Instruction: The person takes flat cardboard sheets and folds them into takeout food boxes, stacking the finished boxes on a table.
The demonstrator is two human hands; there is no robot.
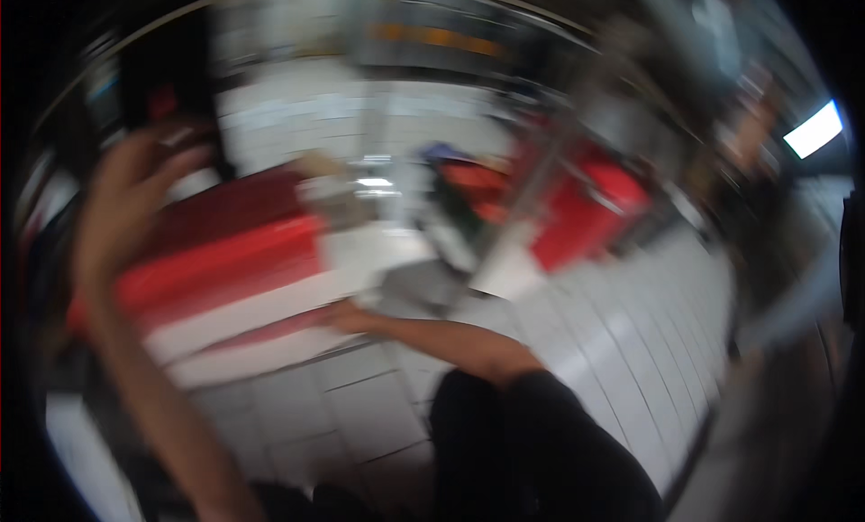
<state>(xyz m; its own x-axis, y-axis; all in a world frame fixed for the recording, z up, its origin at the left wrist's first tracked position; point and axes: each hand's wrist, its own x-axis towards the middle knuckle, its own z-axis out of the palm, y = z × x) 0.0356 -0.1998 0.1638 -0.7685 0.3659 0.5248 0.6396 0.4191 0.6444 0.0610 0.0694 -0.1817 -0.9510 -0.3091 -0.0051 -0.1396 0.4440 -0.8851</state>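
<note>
Motion blurs the whole head view. My left hand (144, 175) is raised at the left, its thumb and fingers apart, in front of a large red box-like thing (234, 256) with a dark red top. Nothing shows clearly in that hand. Lower, near the middle, my right hand (350, 317) is closed at the end of a long thin reddish thing (270, 329) that tapers to the left over a white surface (225, 319). Its kind is too smeared to tell. Just beyond the right hand lies a flat grey thing (419, 285).
Right of the middle stands a red container (590, 207) by a slanting pole (545, 162). Orange and dark things (473, 189) lie left of it. White tiles (622, 333) cover the floor. A bright screen-like panel (814, 130) shows at the far right.
</note>
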